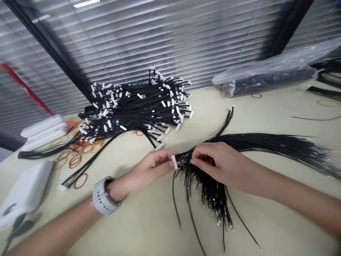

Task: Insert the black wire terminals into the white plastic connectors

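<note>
Left hand (151, 167): your thumb and fingers are pinched on the white connector (174, 161), near the middle of the table (138, 227)
Right hand (223, 165): your thumb and forefinger are closed together on black wires (214, 195) just beside the connector; which single wire sits between the tips, you cannot tell from here
White connector: held tilted at your left fingertips, its long side facing the right hand, with dark leads running from it toward that hand
Black wires: one part hangs in a thick fan below your right hand, bright metal tips at the ends; another part stretches out to the right behind your wrist, its tips blurred
Wristband: a grey watch strap (102, 197) is around your left wrist
Cable pile (135, 103): beyond your hands, dark cables with white connectors at both sides, against the blinds (186, 42)
Left side: red rubber bands (75, 161) lie near a white box-shaped device (26, 190)
Far right: a clear plastic bag (269, 80) lies along the blinds, dark contents inside
</note>
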`<state>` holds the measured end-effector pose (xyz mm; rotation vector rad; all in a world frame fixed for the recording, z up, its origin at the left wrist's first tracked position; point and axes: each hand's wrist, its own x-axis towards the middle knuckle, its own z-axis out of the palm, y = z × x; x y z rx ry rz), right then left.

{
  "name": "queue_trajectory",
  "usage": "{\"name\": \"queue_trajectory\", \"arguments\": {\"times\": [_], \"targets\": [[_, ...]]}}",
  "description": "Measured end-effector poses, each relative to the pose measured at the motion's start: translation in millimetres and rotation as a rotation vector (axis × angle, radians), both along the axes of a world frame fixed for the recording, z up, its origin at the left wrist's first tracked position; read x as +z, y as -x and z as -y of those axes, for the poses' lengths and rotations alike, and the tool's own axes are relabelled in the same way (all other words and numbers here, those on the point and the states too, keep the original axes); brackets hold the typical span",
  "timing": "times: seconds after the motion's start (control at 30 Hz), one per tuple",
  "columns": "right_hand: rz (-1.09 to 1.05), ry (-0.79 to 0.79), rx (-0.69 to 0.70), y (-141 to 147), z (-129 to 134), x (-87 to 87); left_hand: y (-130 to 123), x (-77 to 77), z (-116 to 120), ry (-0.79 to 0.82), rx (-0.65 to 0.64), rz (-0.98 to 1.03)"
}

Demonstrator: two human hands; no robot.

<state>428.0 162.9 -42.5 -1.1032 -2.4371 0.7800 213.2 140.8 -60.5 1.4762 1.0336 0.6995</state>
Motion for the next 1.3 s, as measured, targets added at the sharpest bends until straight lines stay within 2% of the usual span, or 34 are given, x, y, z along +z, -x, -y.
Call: {"name": "queue_trajectory", "arguments": {"times": [0.53, 0.9, 1.3], "targets": [[0.018, -0.065, 0.094, -2.0, -1.5, -2.8, 1.9, -1.8, -0.5, -0.019, -0.017, -0.002], [0.028, -0.049, 0.023, 0.6, 0.2, -1.2, 1.3, -2.4, -0.1, -0.027, -0.029, 0.006], [-0.031, 0.157, -0.094, 2.1, -1.0, -1.8, 1.8, -2.6, -0.1, -0.041, -0.083, -0.026]]}}
